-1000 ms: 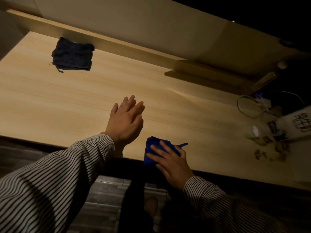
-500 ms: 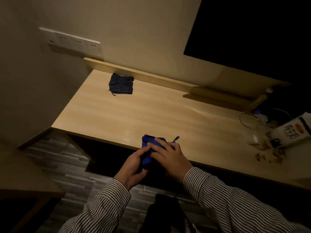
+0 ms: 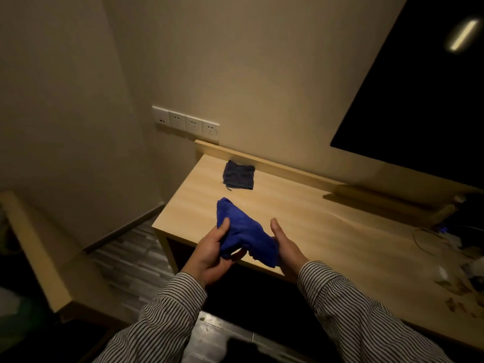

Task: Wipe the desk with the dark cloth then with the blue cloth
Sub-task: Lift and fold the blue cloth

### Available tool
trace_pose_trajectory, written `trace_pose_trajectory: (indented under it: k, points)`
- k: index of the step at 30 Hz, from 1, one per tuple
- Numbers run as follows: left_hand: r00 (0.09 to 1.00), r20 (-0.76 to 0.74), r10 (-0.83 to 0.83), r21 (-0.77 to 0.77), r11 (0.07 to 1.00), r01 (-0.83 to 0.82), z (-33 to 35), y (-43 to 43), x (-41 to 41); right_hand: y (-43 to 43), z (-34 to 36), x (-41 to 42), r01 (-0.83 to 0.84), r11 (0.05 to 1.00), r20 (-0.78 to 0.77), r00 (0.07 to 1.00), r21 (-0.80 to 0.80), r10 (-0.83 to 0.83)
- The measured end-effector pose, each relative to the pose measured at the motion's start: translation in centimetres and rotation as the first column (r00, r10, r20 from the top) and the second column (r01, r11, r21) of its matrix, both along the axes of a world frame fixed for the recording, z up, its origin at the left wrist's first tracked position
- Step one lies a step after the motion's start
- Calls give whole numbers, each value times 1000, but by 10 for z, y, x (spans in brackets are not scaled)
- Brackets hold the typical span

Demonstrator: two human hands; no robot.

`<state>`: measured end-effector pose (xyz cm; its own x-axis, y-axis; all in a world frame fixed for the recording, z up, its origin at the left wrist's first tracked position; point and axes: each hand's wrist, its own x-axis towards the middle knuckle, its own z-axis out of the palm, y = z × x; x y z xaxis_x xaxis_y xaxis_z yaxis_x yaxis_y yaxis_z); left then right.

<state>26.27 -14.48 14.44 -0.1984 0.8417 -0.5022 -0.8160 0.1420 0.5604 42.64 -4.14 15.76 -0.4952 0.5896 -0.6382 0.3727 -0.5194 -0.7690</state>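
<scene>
The blue cloth (image 3: pixel 245 233) is bunched up in the air just above the near edge of the wooden desk (image 3: pixel 314 226). My left hand (image 3: pixel 213 251) grips its left end with thumb on top. My right hand (image 3: pixel 285 247) holds its right end from beneath, thumb raised. The dark cloth (image 3: pixel 238 175) lies folded flat at the desk's far left corner, near the back ledge, apart from both hands.
A row of wall sockets (image 3: pixel 186 124) sits above the desk's left end. A dark screen (image 3: pixel 419 100) hangs on the wall at right. Cables, a clear container and scattered bits (image 3: pixel 450 260) crowd the desk's right end. A low bench (image 3: pixel 31 247) stands at left.
Both hands have lifted the blue cloth off the desk's front edge and now hold it between them. The view has pulled back and up. The dark cloth has not moved.
</scene>
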Motion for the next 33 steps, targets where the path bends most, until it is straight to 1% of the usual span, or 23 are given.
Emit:
trace_pose_trajectory:
  k: [1, 2, 3, 4, 6, 8, 10, 13, 15, 20, 25, 27, 30, 33]
  points:
    - [1000, -12, -3, -2, 1000, 3, 2, 3, -6, -1, 6, -10, 38, 988, -116, 992, -147, -56]
    - [1000, -26, -4, -5, 1000, 4, 3, 7, -13, 1, 10, -20, 72, 971, -211, 970, -226, -121]
    - [999, -43, -1, -10, 1000, 1, 4, 12, -21, 5, 10, -29, 106, 961, -280, 943, -257, -179]
    - [998, -66, 5, -17, 1000, -7, 4, 17, -29, 12, 10, -38, 127, 959, -330, 921, -255, -209]
    - [992, -125, 11, -40, 999, -17, 5, 28, -46, 33, 1, -53, 145, 971, -371, 905, -192, -209]
    - [972, -233, 8, -67, 997, -24, 3, 40, -62, 54, -5, -70, 163, 986, -348, 922, -46, -169]
    - [937, -349, 3, -80, 996, -33, -1, 54, -77, 70, -8, -88, 165, 980, -313, 942, 107, -125]
    - [871, -492, 7, -100, 993, -64, -7, 76, -96, 91, -12, -113, 157, 941, -247, 966, 300, -82]
    - [836, -547, 34, -107, 988, -110, -10, 89, -109, 106, -16, -131, 135, 914, -230, 972, 383, -47]
    - [811, -582, 53, -129, 979, -157, -15, 113, -136, 127, -27, -165, 131, 879, -188, 981, 457, -49]
    - [736, -677, -5, -179, 971, -157, -26, 142, -177, 148, -45, -208, 151, 869, -152, 984, 471, -89]
    - [716, -695, -64, -206, 972, -113, -39, 157, -202, 158, -57, -229, 152, 866, -126, 987, 477, -104]
    - [710, -689, -144, -241, 970, -37, -58, 183, -241, 175, -74, -259, 159, 871, -77, 987, 466, -139]
    - [720, -662, -209, -258, 965, 43, -83, 215, -284, 195, -94, -293, 204, 874, -30, 977, 442, -212]
